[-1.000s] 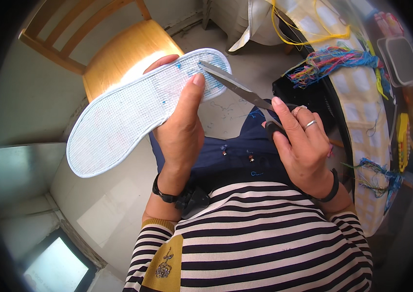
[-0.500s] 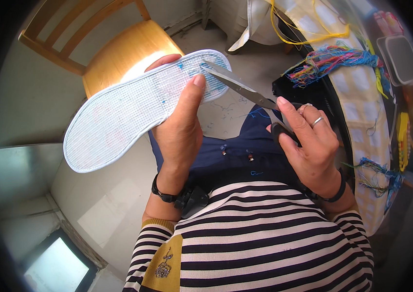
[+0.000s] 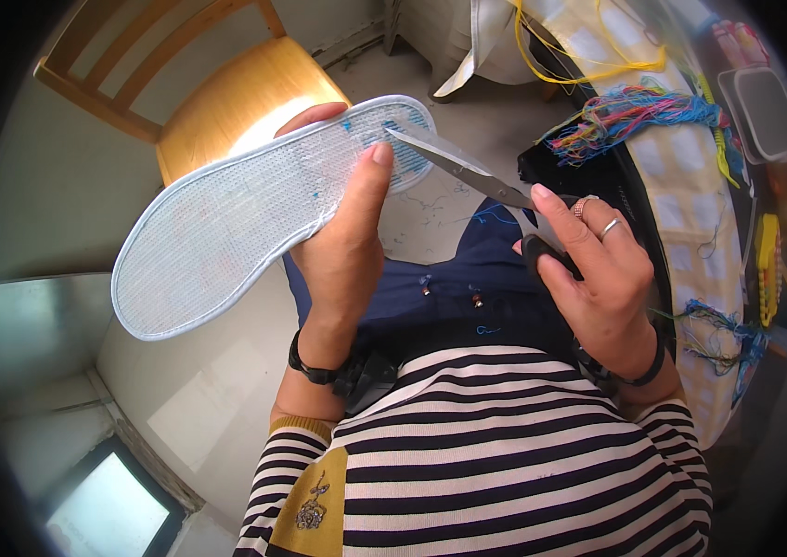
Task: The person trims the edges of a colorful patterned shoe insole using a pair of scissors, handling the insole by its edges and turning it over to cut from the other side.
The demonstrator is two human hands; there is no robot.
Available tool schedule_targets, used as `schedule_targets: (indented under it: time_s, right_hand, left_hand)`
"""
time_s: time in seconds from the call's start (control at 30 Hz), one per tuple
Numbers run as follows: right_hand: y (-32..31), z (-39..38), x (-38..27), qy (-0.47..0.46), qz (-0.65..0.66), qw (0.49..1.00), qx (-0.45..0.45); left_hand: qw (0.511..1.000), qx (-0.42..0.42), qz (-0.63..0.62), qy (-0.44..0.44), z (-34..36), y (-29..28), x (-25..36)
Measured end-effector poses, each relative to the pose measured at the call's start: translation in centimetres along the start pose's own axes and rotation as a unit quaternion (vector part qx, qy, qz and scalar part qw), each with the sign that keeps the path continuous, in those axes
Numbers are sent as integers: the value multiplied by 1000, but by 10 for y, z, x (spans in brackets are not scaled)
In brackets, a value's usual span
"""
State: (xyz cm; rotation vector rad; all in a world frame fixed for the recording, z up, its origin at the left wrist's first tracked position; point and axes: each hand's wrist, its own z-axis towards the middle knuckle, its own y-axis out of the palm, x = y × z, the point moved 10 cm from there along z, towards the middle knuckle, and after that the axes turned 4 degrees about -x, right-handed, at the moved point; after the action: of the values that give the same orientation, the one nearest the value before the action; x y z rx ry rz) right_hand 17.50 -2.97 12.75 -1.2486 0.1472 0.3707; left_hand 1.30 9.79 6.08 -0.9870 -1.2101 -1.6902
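Note:
A white shoe insole with pale blue edging and rows of stitching is gripped by my left hand, the thumb on its face and the other fingers behind. Blue thread shows at its upper right end. In my right hand is a pair of scissors, dark-handled, its blades pointing up and left. The blade tips lie at the stitched end of the insole, close to my left thumb; whether they touch it I cannot tell. The fingers behind the insole are mostly hidden.
A wooden chair stands at the upper left. On the right, a table with a checked cloth carries bundles of coloured thread, yellow cord and a clear plastic box. Blue thread scraps lie on the floor.
The insole has tilted a little, its lower left end moving slightly down and left. My right hand and the scissors have shifted slightly right and down.

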Motion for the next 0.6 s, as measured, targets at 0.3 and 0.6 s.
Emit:
schedule_targets:
  time_s: [0.3,0.6]
  right_hand:
    - [-2,1,-4,-8,1,1000,15]
    - [-3,2,-5,-13,-27,1000,2]
  left_hand:
    - [996,4,-80,-36,-1,2,-2]
    - [997,-4,-67,-28,-1,2,-4]
